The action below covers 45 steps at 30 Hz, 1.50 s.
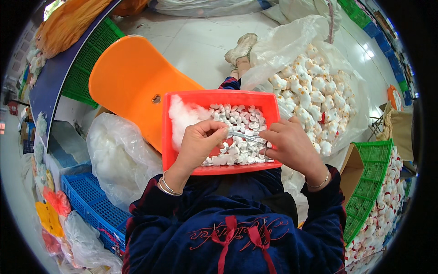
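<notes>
Across my lap lies a red plastic tray [219, 171] with many small white fabric pieces [242, 119] and a tuft of white stuffing fibre [185, 113] in its left end. My right hand [292, 141] is closed round the handles of slim metal forceps [248, 136], which point left over the tray. Facing it, my left hand [200, 142] has thumb and forefinger pinched together at the tip of the forceps. What they pinch looks like one of the small white pieces, mostly covered by the fingers.
An orange chair [132, 77] stands ahead to the left, a clear bag of white fibre [114, 155] beside the tray. On the right is a large clear bag of small white plush toys [315, 91]. A blue crate [91, 196] and a green crate [369, 182] flank me.
</notes>
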Motion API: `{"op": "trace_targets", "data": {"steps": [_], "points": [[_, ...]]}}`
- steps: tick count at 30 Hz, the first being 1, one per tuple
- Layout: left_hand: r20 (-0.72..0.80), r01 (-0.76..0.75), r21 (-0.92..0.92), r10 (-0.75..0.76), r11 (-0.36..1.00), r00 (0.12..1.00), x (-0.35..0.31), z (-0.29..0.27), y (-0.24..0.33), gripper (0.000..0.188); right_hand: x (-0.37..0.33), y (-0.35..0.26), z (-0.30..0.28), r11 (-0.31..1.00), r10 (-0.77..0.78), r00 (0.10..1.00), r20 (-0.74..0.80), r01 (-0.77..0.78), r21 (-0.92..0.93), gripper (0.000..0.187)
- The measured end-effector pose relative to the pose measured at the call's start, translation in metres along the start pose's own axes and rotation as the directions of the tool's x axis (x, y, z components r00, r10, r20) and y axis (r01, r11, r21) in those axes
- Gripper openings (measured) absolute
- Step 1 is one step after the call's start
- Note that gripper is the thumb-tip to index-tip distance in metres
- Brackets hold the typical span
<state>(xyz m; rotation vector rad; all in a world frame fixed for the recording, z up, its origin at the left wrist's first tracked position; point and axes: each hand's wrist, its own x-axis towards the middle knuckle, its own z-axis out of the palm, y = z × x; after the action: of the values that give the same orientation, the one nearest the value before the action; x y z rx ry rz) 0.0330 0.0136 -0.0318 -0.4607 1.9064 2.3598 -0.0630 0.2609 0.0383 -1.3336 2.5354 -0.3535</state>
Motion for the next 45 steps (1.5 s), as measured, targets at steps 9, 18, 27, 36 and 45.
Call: {"op": "trace_targets", "data": {"steps": [9,18,27,36,45], "points": [[-0.136,-0.123,-0.151,0.103,0.981,0.985,0.007,-0.053,-0.003,0.009,0.011,0.007,0.007,0.998,0.03,0.997,-0.073,-0.026,0.058,0.051],[-0.08,-0.007,0.438,0.047,0.899,0.996,0.041,-0.081,-0.028,0.015,0.094,-0.033,0.089,0.983,0.004,0.988,0.151,0.024,-0.184,0.045],[-0.06,0.066,0.556,-0.039,0.829,0.997,0.048,-0.095,-0.054,0.015,0.086,0.012,0.075,0.974,-0.202,0.92,0.337,0.151,0.171,0.031],[-0.045,0.017,0.423,0.003,0.906,0.999,0.035,-0.079,-0.032,0.015,0.007,0.043,-0.012,0.613,-0.317,0.943,0.104,0.12,0.781,0.043],[-0.218,-0.195,-0.565,0.083,0.802,0.972,0.009,-0.002,0.003,0.014,0.019,0.004,0.022,0.815,-0.112,0.983,0.143,0.008,0.579,0.035]]}}
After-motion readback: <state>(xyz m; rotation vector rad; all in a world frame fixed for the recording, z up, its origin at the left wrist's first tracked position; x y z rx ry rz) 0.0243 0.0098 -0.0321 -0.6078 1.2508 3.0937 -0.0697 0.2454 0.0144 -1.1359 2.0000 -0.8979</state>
